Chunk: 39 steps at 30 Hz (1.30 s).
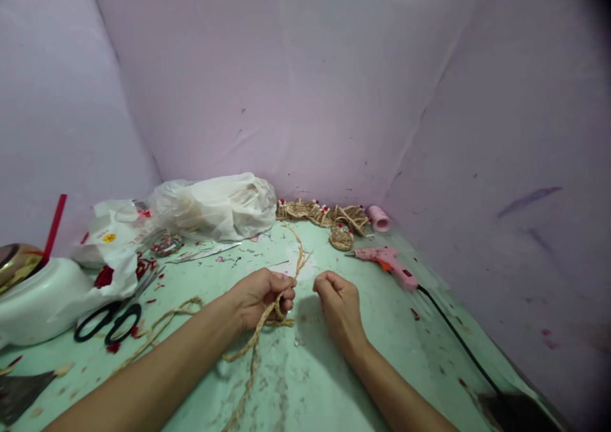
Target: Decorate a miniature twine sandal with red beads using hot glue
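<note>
At your far left, a white container (42, 305) sits on the green surface (405, 362), with a red stick (55, 228) rising behind it. Next to it lie black-handled scissors (138, 287), just in front of a small white plastic bag (121, 228) and a clear packet (167, 244) of small coloured pieces. Behind these is a bulky white plastic bag (219, 209), near the wall.

Your left grip (267, 297) is closed around the braided straw cord (254, 338), which is near the middle of the surface: its frayed end runs away from you, and the braid loops down towards you. Just to the right, apart from the cord, your right grip (340, 301) is clenched; you cannot tell whether anything thin is inside. Beyond it sit woven straw pieces (319, 214) with red and white tips, then a pink spool (379, 219) and a pink glue gun (396, 268) with a black cable (458, 338).
</note>
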### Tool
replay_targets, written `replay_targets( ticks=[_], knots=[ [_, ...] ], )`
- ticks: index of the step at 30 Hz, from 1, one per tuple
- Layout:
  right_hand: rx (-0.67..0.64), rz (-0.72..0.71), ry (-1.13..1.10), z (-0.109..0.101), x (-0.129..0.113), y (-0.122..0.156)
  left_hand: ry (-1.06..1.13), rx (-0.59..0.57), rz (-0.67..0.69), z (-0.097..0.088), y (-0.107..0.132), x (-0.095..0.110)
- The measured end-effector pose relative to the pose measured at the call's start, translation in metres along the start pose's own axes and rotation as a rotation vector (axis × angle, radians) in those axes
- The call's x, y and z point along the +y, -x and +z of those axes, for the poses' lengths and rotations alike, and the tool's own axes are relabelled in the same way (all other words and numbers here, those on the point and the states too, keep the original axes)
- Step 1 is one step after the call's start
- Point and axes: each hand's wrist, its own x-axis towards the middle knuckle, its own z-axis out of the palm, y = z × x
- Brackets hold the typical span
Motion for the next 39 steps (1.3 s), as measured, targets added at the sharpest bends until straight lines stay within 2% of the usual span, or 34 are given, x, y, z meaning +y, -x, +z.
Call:
replay_targets(
  ticks=[3,9,14,17,23,28,35,37,39],
  knots=[
    [0.043,-0.047,0.079,-0.001,0.002,0.000,-0.008,0.024,0.016,-0.001,-0.003,-0.001],
    [0.000,-0.116,0.147,0.003,0.005,0.001,-0.005,0.036,0.044,-0.005,-0.008,-0.007],
    [-0.034,-0.103,0.145,0.005,0.012,0.000,0.009,0.006,0.132,-0.010,-0.005,-0.014],
    [-0.102,-0.107,0.043,0.007,0.015,-0.001,0.036,-0.024,0.185,-0.014,-0.002,-0.016],
    [-0.130,0.078,-0.158,0.012,0.008,-0.002,-0.001,-0.037,0.237,-0.012,0.001,-0.021],
    [-0.136,0.140,-0.245,0.013,-0.003,0.002,-0.042,0.028,0.238,0.000,0.005,-0.028],
    [-0.281,0.282,-0.551,0.016,-0.015,0.010,-0.067,0.069,0.205,0.004,0.006,-0.029],
    [-0.248,0.302,-0.567,0.017,-0.015,0.009,-0.179,0.180,0.291,0.005,0.009,-0.028],
    [-0.203,0.321,-0.527,0.017,-0.015,0.008,-0.407,0.397,0.550,0.005,0.014,-0.026]
  ],
)
